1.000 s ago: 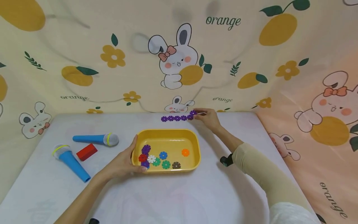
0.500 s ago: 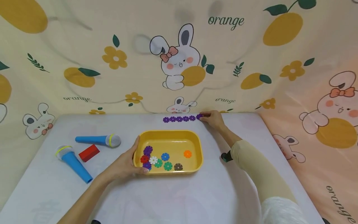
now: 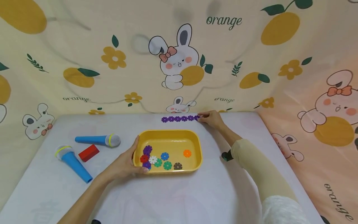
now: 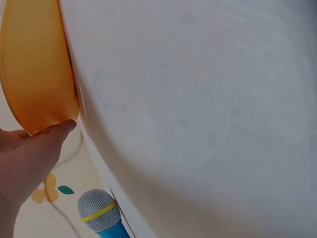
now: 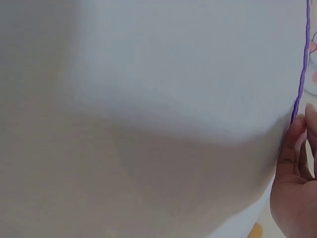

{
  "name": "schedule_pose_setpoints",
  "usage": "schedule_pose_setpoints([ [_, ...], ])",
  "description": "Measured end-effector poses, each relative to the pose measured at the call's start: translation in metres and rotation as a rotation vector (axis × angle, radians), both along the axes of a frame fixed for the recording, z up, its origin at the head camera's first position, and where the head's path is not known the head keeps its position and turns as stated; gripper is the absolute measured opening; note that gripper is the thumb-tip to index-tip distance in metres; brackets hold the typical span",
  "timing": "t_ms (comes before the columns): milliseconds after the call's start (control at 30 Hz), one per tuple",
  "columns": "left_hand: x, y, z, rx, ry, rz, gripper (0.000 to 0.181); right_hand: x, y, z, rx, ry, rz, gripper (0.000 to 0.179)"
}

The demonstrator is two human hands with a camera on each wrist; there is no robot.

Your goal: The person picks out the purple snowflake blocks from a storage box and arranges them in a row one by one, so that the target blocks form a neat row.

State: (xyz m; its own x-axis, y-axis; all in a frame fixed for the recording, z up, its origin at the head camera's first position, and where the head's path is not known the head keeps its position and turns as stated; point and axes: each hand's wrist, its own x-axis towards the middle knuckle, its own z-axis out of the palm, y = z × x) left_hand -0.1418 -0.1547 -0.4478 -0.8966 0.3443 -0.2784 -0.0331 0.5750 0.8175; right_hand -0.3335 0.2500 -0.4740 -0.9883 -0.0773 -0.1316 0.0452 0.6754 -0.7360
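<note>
My left hand [image 3: 126, 163] grips the left end of a yellow plastic tray [image 3: 173, 145], thumb at its near corner and fingers along its left side. In the left wrist view the thumb presses the tray's outer wall [image 4: 39, 64]. Inside lie several snowflake discs: purple, red, white, blue, green, brown and an orange disc [image 3: 187, 153] off to the right. Behind the tray, purple snowflake discs [image 3: 178, 119] form a straight row on the table. At the row's right end my right hand [image 3: 213, 119] pinches the last purple disc, partly hidden by its fingertips.
Two blue toy microphones, one lying crosswise [image 3: 96, 139] and one slanting [image 3: 75, 165], rest left of the tray with a red block [image 3: 89, 153] between them. A printed cloth wall [image 3: 126, 81] rises directly behind the row at the table's [image 3: 167, 199] far edge.
My right hand has lowered the purple disc from above the row, then slid it left against the row's end, closing the gap. The left hand keeps its hold on the tray.
</note>
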Motion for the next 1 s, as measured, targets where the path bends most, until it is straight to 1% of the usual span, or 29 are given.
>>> schedule_pose_setpoints([
  [100,-0.002,0.001,0.000,-0.007,0.006,-0.002,0.127,0.006,-0.004,0.004,-0.047,0.029,0.021,0.033],
  [267,-0.004,0.001,0.001,-0.012,0.005,-0.005,0.128,0.021,-0.026,0.012,-0.232,0.080,0.076,0.029],
  [333,-0.004,0.001,0.001,-0.015,0.005,-0.003,0.128,0.028,-0.036,0.015,-0.286,0.103,0.104,0.028],
  [467,-0.003,0.002,0.001,-0.009,-0.001,0.001,0.128,0.042,-0.057,0.026,-0.338,0.115,0.176,0.029],
  [600,0.000,0.002,0.001,0.004,-0.002,-0.004,0.128,0.056,-0.078,0.035,-0.366,0.108,0.241,0.027],
  [733,0.001,0.001,0.000,0.005,-0.006,0.000,0.128,0.070,-0.098,0.039,-0.372,0.085,0.293,0.026],
  [833,0.001,0.001,0.000,-0.002,-0.007,0.004,0.128,0.080,-0.112,0.042,-0.358,0.075,0.330,0.023],
  [1000,0.001,0.001,0.001,-0.003,-0.010,0.000,0.127,0.093,-0.134,0.042,-0.305,0.092,0.414,0.021],
])
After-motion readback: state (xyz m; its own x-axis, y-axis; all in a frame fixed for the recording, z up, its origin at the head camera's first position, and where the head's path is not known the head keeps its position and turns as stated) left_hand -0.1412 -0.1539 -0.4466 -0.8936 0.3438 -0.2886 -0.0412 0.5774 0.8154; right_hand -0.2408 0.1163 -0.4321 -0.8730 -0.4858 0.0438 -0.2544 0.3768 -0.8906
